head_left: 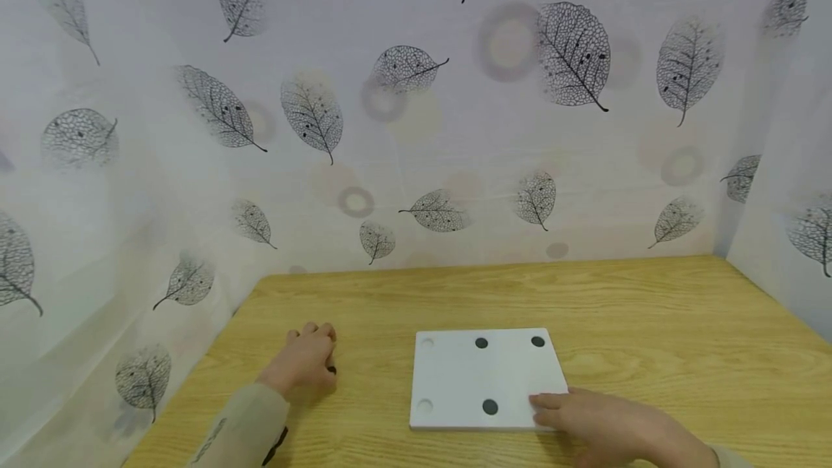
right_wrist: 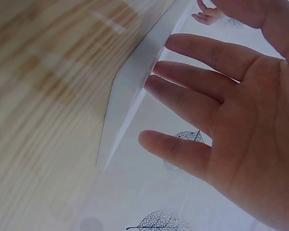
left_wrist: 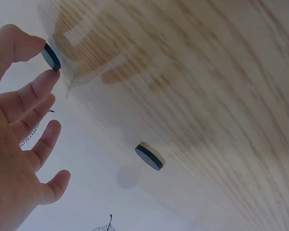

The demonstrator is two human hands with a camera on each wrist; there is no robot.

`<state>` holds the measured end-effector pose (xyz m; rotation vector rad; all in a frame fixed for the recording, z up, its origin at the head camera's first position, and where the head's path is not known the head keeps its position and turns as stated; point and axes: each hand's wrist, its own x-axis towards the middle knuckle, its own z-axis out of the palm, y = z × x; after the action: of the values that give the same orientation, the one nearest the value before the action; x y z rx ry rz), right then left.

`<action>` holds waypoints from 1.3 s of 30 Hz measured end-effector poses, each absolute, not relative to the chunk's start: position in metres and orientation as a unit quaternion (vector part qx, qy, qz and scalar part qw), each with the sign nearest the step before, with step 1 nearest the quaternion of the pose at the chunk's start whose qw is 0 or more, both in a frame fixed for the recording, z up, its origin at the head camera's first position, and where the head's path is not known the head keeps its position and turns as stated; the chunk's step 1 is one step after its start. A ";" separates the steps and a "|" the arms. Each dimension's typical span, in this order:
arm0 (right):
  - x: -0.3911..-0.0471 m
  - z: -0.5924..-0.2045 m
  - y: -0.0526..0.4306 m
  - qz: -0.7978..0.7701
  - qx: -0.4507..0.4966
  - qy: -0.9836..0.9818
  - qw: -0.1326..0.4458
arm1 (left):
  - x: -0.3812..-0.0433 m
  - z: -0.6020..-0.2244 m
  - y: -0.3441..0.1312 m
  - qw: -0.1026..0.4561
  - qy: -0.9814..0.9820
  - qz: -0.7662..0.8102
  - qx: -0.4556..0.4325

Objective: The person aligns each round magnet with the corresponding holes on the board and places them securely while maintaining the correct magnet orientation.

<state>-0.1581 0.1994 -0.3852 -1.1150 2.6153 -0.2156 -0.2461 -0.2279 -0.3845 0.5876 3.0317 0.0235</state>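
Between thumb and index finger, my left hand (head_left: 302, 360) pinches a small black disc (left_wrist: 51, 57) over the left part of the table; the other fingers are loosely bent. A second black disc (left_wrist: 149, 156) lies on the wood in the left wrist view. Right of that hand is a flat white board (head_left: 455, 378) with three dark discs showing, one of them at its far right corner (head_left: 538, 341). Two pale round recesses show along the board's left side. My right hand (head_left: 604, 421) rests its extended fingertips on the near right corner, hiding that spot.
The wooden table (head_left: 682, 331) carries the board near its front middle. A pale curtain (head_left: 422, 150) printed with leaves hangs behind the table and along both sides. A dark strip (head_left: 276, 446) shows beside the left sleeve.
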 end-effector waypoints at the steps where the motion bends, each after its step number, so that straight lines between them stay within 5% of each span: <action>1: -0.158 -0.385 0.199 -0.076 -0.386 0.908 0.147 | -0.247 -0.384 -0.227 0.025 0.981 0.005 0.190; 39: -0.157 -0.385 0.195 -0.078 -0.365 0.914 0.160 | -0.261 -0.381 -0.186 0.004 0.969 0.016 0.248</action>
<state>-0.1572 0.1945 -0.3847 -1.0418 2.6120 -0.2242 -0.2606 -0.1860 -0.3812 0.7770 3.0347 0.0507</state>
